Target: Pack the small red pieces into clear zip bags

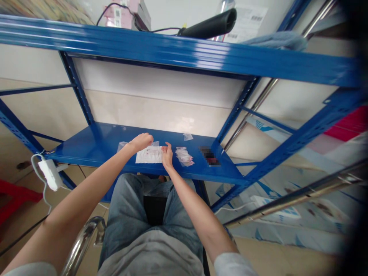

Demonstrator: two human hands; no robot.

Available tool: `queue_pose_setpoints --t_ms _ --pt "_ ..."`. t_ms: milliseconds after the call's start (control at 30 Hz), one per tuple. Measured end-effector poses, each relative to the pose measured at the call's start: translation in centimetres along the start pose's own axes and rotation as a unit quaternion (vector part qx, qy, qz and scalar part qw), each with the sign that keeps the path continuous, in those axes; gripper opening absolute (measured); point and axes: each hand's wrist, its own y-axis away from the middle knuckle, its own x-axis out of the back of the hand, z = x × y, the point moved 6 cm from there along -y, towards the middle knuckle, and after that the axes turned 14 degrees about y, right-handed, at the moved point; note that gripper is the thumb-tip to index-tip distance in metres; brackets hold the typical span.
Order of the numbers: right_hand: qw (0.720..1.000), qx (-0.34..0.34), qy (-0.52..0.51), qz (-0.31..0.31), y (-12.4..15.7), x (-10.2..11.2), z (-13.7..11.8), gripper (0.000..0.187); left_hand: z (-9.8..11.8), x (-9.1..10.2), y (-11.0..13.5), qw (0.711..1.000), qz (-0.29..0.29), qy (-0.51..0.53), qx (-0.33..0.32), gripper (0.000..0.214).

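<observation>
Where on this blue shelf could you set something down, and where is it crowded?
The blue shelf has bare room at its left end, beside the clear bag by the left hand. A narrower strip runs behind the white sheet. It is crowded around the right hand, the pink-filled bag and the blurred object.

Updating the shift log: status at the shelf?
Left hand at upper edge of white printed sheet on blue steel shelf; right hand at its right edge. Clear bag of pink items beside it.
</observation>
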Motion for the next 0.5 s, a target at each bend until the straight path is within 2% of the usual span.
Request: queue_pose_setpoints --t_ms 267,500 --pt "1.000 -0.007 -0.008 0.004 0.3 0.0 -0.3 0.039 -0.5 -1.5 -1.2 1.000 -0.024 -0.020 0.002 0.023" --pt "1.000 -0.005 -0.004 -0.008 0.3 -0.2 -0.3 0.039 -0.3 -1.1 -1.0 0.999 -0.030 -0.015 -0.006 0.023"
